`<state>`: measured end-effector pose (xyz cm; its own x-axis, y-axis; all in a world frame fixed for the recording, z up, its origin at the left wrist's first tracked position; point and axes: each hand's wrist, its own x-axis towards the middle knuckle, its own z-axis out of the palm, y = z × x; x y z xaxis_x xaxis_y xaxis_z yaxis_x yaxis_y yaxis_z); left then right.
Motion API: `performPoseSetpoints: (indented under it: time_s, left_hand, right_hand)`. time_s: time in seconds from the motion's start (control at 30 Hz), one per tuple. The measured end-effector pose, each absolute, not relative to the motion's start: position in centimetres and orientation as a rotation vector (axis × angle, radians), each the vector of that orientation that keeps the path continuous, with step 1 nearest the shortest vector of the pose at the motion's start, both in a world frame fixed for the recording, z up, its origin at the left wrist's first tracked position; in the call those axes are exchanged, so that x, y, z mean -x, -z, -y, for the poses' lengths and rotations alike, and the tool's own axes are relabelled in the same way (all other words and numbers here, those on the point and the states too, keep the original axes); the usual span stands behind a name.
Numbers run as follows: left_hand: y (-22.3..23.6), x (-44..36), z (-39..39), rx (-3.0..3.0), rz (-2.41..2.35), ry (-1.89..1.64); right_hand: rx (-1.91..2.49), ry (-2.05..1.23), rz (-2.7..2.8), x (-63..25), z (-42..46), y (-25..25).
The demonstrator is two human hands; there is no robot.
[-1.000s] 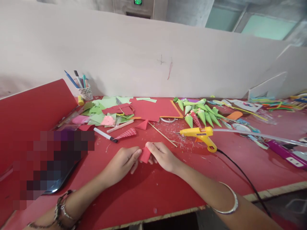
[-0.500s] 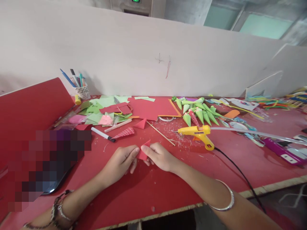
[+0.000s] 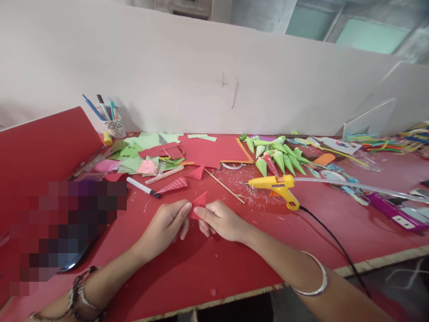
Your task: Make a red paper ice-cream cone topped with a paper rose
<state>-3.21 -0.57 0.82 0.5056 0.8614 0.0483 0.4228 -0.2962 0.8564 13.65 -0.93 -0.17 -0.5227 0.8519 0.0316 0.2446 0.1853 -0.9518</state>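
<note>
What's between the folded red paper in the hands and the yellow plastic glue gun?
In the head view, the right hand, a thin tan wooden stick and pale scraps are between the paper and gun.

L hand (image 3: 170, 221) & R hand (image 3: 223, 221) were close tog., each in a pinch, L thumb (image 3: 184, 210) & R thumb (image 3: 203, 213) on top, tips nearly meeting, other fingers (image 3: 184, 230) curled below. L forearm (image 3: 119, 270) slanted in from lower L, R forearm (image 3: 281, 255) from lower R.
</note>
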Motion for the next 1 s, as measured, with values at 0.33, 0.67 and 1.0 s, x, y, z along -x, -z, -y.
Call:
performPoseSetpoints:
  time_s: [0.33,0.67,1.0]
  left_hand:
    - [-0.86,3.30,0.34,-1.978,-1.084,-0.739]
    - [-1.37,3.79,-0.26,-2.100,-1.085,-0.812]
    - [-0.58,3.43,0.08,-2.229,-1.034,-0.820]
  right_hand:
    - [1.023,-1.376,1.896,-13.64,1.03,0.19]
    - [0.921,-1.217,2.201,-13.73,1.34,-0.60]
    - [0.910,-1.239,2.218,-13.55,1.35,-0.56]
